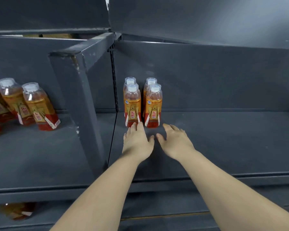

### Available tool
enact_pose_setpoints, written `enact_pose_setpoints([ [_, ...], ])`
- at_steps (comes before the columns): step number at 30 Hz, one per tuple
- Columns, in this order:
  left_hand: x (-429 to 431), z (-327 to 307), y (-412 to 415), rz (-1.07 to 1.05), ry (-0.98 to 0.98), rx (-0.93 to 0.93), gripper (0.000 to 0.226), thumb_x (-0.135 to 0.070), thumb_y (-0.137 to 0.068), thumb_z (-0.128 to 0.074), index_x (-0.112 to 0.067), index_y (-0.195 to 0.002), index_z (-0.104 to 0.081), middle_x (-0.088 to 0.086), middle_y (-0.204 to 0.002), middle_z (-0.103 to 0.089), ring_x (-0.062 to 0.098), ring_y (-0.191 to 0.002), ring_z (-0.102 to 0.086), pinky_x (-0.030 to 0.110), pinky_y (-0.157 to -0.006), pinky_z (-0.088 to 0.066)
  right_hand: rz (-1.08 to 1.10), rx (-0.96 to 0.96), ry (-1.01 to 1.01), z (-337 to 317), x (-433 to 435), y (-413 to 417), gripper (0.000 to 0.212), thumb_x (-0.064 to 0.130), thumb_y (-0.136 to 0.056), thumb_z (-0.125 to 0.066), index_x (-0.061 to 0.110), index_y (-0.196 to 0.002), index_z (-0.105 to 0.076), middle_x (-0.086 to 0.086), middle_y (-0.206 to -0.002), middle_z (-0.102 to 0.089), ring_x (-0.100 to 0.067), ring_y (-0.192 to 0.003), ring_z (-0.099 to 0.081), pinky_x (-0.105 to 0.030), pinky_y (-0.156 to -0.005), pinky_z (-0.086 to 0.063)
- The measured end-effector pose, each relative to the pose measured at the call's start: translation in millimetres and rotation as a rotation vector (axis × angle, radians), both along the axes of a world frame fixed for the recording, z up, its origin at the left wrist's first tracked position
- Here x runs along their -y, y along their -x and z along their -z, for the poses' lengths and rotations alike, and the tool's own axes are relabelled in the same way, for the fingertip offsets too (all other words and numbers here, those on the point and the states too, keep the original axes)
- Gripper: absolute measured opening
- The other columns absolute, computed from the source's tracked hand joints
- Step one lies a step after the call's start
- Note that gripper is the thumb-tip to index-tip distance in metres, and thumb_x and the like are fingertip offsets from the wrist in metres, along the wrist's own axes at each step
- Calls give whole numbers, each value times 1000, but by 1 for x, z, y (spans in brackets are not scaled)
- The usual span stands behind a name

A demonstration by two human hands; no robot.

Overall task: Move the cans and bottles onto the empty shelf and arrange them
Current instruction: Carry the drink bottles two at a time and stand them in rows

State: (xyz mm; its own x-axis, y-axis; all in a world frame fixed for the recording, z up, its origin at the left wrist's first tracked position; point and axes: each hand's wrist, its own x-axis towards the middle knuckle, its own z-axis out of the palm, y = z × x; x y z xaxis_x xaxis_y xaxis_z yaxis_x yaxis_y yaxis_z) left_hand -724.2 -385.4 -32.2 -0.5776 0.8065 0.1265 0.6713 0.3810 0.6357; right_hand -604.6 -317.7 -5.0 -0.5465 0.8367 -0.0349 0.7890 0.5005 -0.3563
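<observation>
On the right shelf, four bottles stand in a tight square near the divider. The left hand, fingers straight, touches the front-left bottle's base; the right hand hovers spread just beside the other. More bottles wait on the left shelf. A hasty nudge could topple these tall bottles backward.

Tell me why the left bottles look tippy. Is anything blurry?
Head view: the wide lens probably bends the edges, so the orange plastic bottles on the left lean while the four middle bottles stand straight; pale light glows on the grey metal panel, top right; the bottles below the shelf, bottom left, look blurry.
</observation>
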Motion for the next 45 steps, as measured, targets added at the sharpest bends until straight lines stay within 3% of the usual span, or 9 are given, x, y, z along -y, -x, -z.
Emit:
enact_pose_setpoints([
  [4, 17, -6, -14, 20, 118, -42, 67, -43, -99, -55, -21, -154, -25, 2, -161, -27, 27, -149, -25, 50, -121, -27, 16, 44, 13, 1, 17, -20, 62, 53, -104, -35, 25, -158, -21, -4, -165, -21, -31, -152, -15, -46, -124, -11],
  [13, 62, -19, -45, 93, 175, -129, 70, -44, -103, -47, -14, -158, -16, 8, -167, -10, 30, -153, -10, 47, -124, -16, -56, 27, -8, -10, 53, -54, 61, 50, -104, -35, 22, -158, -23, -6, -164, -24, -31, -151, -17, -47, -123, -17],
  [20, 114, -6, -91, 68, 185, -151, 61, -43, -102, -47, -14, -152, -28, 10, -163, -23, 31, -147, -27, 49, -120, -25, -162, 50, -16, 9, 87, -98, 62, 49, -105, -34, 19, -157, -22, -8, -163, -26, -30, -150, -20, -47, -123, -16],
  [28, 180, 6, -129, -33, 216, -166, 64, -43, -103, -44, -12, -155, -24, 8, -165, -19, 25, -152, -17, 46, -124, -15, -270, 76, -13, 22, 131, -125, 62, 50, -104, -33, 18, -157, -23, -10, -163, -25, -31, -150, -20, -48, -123, -15],
  [40, 281, -22, -115, -265, 233, -233, 58, -45, -103, -43, -14, -151, -31, 5, -158, -32, 24, -147, -27, 47, -122, -20, -504, 36, -34, -5, 216, -92, 60, 50, -105, -35, 20, -156, -25, -7, -159, -33, -30, -146, -27, -48, -121, -20],
  [45, 330, -25, -85, -348, 220, -250, 55, -46, -101, -46, -15, -145, -37, 7, -154, -39, 27, -141, -36, 49, -117, -29, -576, 30, -50, -14, 256, -59, 62, 51, -105, -34, 20, -157, -22, -7, -161, -30, -30, -148, -24, -47, -122, -19],
])
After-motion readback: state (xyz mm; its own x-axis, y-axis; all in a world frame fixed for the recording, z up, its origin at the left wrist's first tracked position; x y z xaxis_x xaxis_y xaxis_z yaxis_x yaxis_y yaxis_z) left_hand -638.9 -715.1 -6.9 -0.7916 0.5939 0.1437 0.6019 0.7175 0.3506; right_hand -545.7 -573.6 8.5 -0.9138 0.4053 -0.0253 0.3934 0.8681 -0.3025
